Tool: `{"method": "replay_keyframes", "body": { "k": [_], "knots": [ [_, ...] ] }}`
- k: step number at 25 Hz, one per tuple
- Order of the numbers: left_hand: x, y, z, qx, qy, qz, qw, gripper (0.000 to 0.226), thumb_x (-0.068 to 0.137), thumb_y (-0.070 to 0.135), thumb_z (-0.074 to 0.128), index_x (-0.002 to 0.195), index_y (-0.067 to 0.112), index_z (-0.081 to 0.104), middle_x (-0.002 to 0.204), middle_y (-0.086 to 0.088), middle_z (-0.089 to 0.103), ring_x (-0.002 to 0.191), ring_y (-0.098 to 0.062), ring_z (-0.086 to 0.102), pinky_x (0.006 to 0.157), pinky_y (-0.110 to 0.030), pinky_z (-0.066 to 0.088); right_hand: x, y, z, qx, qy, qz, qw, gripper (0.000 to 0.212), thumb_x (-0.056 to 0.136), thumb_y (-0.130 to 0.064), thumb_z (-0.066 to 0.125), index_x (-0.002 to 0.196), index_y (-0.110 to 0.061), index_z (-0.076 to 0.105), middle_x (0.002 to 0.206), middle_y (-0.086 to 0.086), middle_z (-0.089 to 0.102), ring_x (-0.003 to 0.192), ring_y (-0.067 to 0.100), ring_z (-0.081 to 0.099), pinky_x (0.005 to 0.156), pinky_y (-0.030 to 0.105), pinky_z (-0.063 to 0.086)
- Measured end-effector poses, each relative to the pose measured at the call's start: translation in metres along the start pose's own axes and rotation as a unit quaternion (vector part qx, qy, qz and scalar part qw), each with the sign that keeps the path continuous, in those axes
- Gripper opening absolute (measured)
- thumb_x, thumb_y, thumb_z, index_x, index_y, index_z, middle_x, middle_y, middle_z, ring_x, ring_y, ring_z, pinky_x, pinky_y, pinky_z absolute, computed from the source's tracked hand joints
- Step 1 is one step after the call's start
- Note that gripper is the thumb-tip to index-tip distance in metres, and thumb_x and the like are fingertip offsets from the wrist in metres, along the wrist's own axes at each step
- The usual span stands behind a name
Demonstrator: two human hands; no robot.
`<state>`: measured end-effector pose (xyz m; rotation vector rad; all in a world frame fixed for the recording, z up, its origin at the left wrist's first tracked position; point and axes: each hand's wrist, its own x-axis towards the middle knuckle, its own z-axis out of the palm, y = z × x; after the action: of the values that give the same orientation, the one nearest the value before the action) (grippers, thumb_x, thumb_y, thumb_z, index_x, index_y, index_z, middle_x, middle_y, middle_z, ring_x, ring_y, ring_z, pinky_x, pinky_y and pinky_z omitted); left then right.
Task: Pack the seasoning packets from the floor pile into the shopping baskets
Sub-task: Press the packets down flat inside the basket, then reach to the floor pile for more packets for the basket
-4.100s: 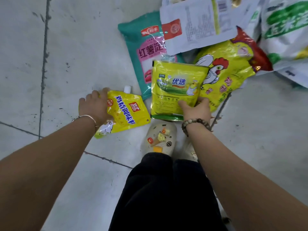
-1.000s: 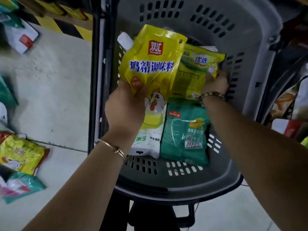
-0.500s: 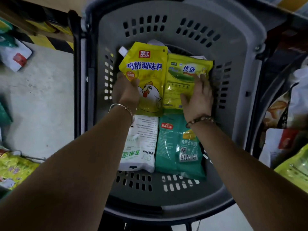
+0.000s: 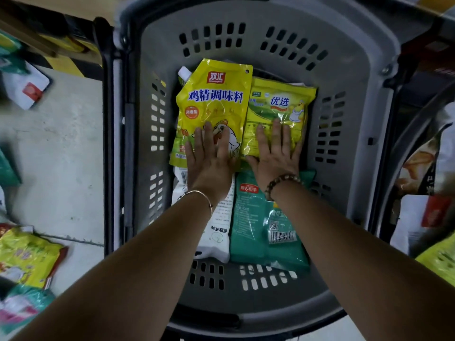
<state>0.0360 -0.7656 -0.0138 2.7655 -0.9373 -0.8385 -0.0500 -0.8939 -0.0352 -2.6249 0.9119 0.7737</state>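
Pressing flat with straight fingers, the left hand (image 4: 209, 158) rests on the yellow spouted pouch (image 4: 214, 104) and the right hand (image 4: 277, 153) on the yellow-green packet (image 4: 278, 104), side by side in the grey basket (image 4: 357, 119).

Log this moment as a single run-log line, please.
stage: packing | left hand: flat on spouted yellow pouch | right hand: flat on yellow packet | both inside grey basket

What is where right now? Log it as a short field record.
basket: grey, four packets visible inside
far row: spouted yellow pouch left, yellow-green packet right
near row: white packet left, teal packet right
left grip: flat on spouted yellow pouch, fingers straight
right grip: flat on yellow-green packet, fingers straight
floor packets: lying left of basket, not yet packed
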Motion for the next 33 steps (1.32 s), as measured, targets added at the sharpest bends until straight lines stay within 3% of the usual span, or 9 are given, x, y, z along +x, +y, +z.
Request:
{"method": "replay_keyframes", "body": {
  "k": [5,8,12,15,17,20,22,26,33],
  "knots": [
    [0.001,0.003,-0.008,0.028,-0.059,-0.002,0.998,0.073,0.097,0.032,0.037,0.150,0.023,-0.013,0.156,-0.017,-0.018,0.144,-0.037,-0.016,0.114,-0.050,-0.010,0.004,-0.004,-0.006,-0.022,-0.050,0.007,0.998,0.079,0.091,-0.061,0.026,0.132,-0.034,-0.037,0.140,-0.001,-0.045,0.138,0.026,-0.028,0.104,0.054,-0.018],
    [-0.005,0.004,-0.037,-0.073,-0.050,0.001,0.996,0.071,0.094,0.019,0.044,0.152,0.020,0.003,0.158,-0.013,-0.014,0.146,-0.032,-0.002,0.117,-0.045,0.008,0.002,-0.013,-0.030,0.019,-0.087,0.033,0.995,0.082,0.092,-0.049,0.042,0.144,-0.032,-0.018,0.153,0.004,-0.027,0.142,0.027,-0.019,0.110,0.054,-0.009],
    [-0.041,-0.007,-0.097,-0.270,0.072,0.035,0.959,0.057,0.092,0.009,0.049,0.145,0.015,0.032,0.158,-0.008,0.013,0.136,-0.029,0.034,0.092,-0.040,0.047,-0.022,-0.057,-0.074,0.125,0.054,0.029,0.990,0.071,0.093,-0.035,0.047,0.149,-0.025,0.005,0.157,0.007,0.002,0.144,0.024,0.006,0.114,0.047,0.003],
    [-0.077,-0.036,-0.138,-0.259,0.163,0.091,0.948,0.048,0.088,0.009,0.053,0.136,0.012,0.047,0.140,-0.011,0.046,0.107,-0.032,0.059,0.070,-0.036,0.050,-0.053,-0.102,-0.105,0.165,0.142,-0.018,0.976,0.065,0.093,-0.028,0.052,0.148,-0.016,0.020,0.154,0.010,0.020,0.141,0.027,0.021,0.114,0.049,0.016],
    [-0.102,-0.076,-0.162,-0.256,0.197,0.081,0.943,0.046,0.086,0.012,0.055,0.132,0.011,0.050,0.130,-0.009,0.053,0.098,-0.031,0.061,0.065,-0.035,0.051,-0.079,-0.143,-0.120,0.178,0.173,-0.070,0.966,0.059,0.091,-0.023,0.054,0.144,-0.011,0.030,0.148,0.016,0.032,0.135,0.034,0.034,0.108,0.053,0.028],
    [-0.137,-0.152,-0.181,-0.266,0.200,0.007,0.943,0.046,0.088,0.016,0.054,0.133,0.015,0.047,0.131,-0.004,0.051,0.106,-0.025,0.059,0.068,-0.035,0.053,-0.122,-0.218,-0.130,0.152,0.190,-0.157,0.957,0.054,0.084,-0.020,0.054,0.135,-0.003,0.045,0.134,0.022,0.049,0.119,0.040,0.050,0.099,0.056,0.039],
    [-0.164,-0.213,-0.186,-0.288,0.196,-0.067,0.935,0.046,0.089,0.013,0.057,0.134,0.016,0.047,0.132,-0.004,0.050,0.110,-0.025,0.059,0.074,-0.038,0.053,-0.145,-0.277,-0.124,0.157,0.148,-0.198,0.956,0.053,0.082,-0.013,0.059,0.132,0.000,0.048,0.130,0.024,0.053,0.116,0.039,0.053,0.096,0.055,0.043],
    [-0.212,-0.325,-0.191,-0.327,0.207,-0.209,0.898,0.049,0.088,0.013,0.057,0.135,0.019,0.045,0.132,-0.001,0.050,0.113,-0.022,0.057,0.080,-0.042,0.050,-0.168,-0.388,-0.103,0.114,-0.022,-0.208,0.971,0.061,0.092,-0.024,0.052,0.147,-0.020,0.024,0.149,0.006,0.035,0.135,0.020,0.033,0.109,0.042,0.030],
    [-0.286,-0.471,-0.162,-0.401,0.203,-0.373,0.812,0.048,0.091,0.016,0.056,0.137,0.019,0.043,0.133,-0.001,0.049,0.112,-0.023,0.055,0.087,-0.043,0.048,-0.177,-0.547,-0.062,0.057,-0.099,-0.261,0.958,0.056,0.094,-0.022,0.049,0.145,-0.018,0.028,0.146,0.008,0.037,0.130,0.023,0.040,0.106,0.033,0.033]
  ]
}}
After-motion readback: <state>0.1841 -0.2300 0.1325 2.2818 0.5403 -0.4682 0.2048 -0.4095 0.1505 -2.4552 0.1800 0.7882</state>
